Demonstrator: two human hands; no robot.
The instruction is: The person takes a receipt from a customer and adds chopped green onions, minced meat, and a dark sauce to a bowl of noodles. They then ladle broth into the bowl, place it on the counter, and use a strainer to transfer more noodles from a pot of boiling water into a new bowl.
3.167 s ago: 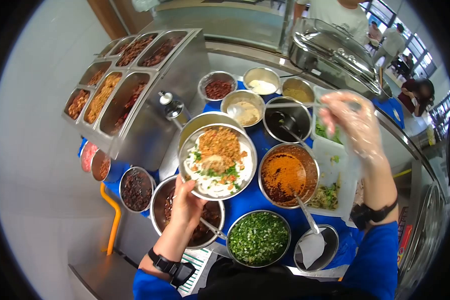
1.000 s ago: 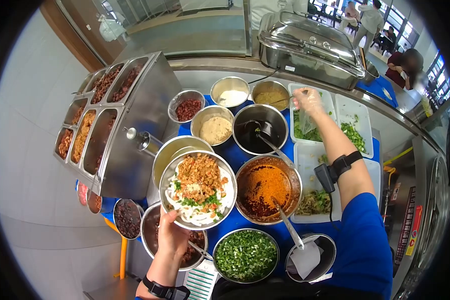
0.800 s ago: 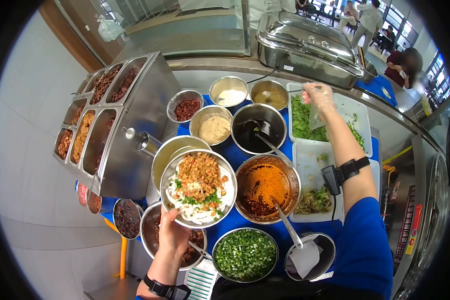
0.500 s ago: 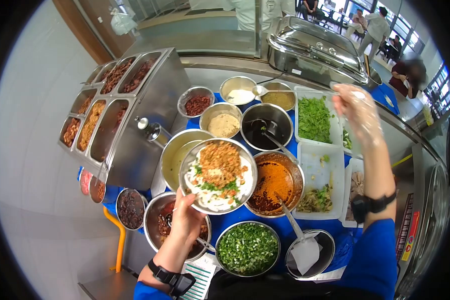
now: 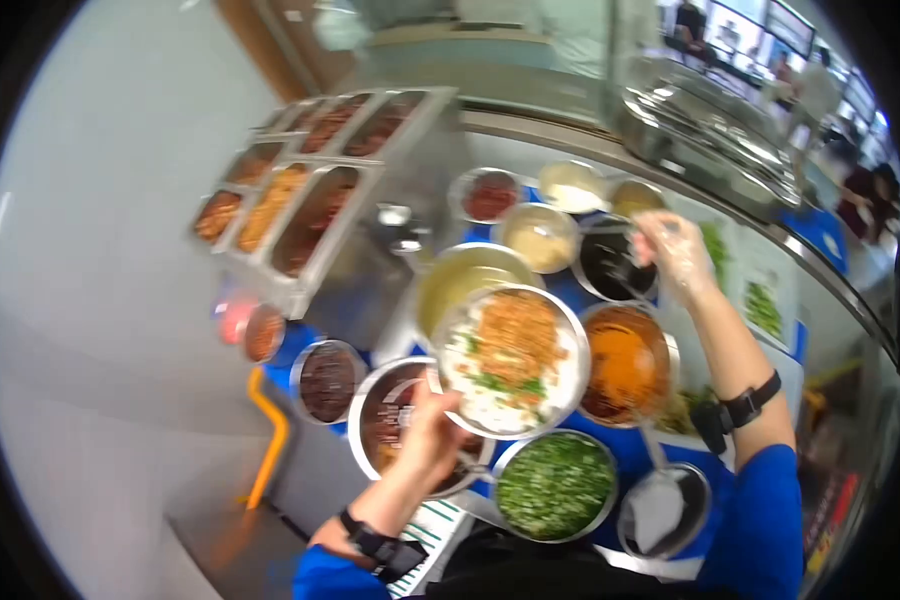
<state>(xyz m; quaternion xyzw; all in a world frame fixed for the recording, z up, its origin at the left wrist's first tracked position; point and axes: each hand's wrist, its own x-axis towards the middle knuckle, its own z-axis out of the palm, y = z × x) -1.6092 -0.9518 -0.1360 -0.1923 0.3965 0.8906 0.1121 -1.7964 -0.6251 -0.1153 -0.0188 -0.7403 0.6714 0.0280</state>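
Noodle bowl (image 5: 577, 370), topped with a crumbly orange-brown heap and green bits, is held up just beyond the scallion bowl (image 5: 614, 490). Well left of the scallion bowl, on its far side, stands a steel topping rack (image 5: 365, 275). Left of the scallion bowl, too, sits a small bowl (image 5: 294, 385) of dark pieces, then, just beside it, a larger steel bowl (image 5: 354, 425). Over that one, the left hand (image 5: 432, 432) grips the noodle bowl, its other fingers mostly hidden. Well beyond the scallion bowl is a pot (image 5: 475, 258) of pale liquid. Beyond and right of the scallion bowl, the plastic-gloved right hand (image 5: 678, 252) is near the dark sauce (image 5: 605, 262), pinching a thin, blurred handle (image 5: 610, 222); the chili bowl (image 5: 669, 355) lies nearer. Immediately right of the scallion bowl, a steel tub (image 5: 701, 500) holds white paper (image 5: 656, 513).
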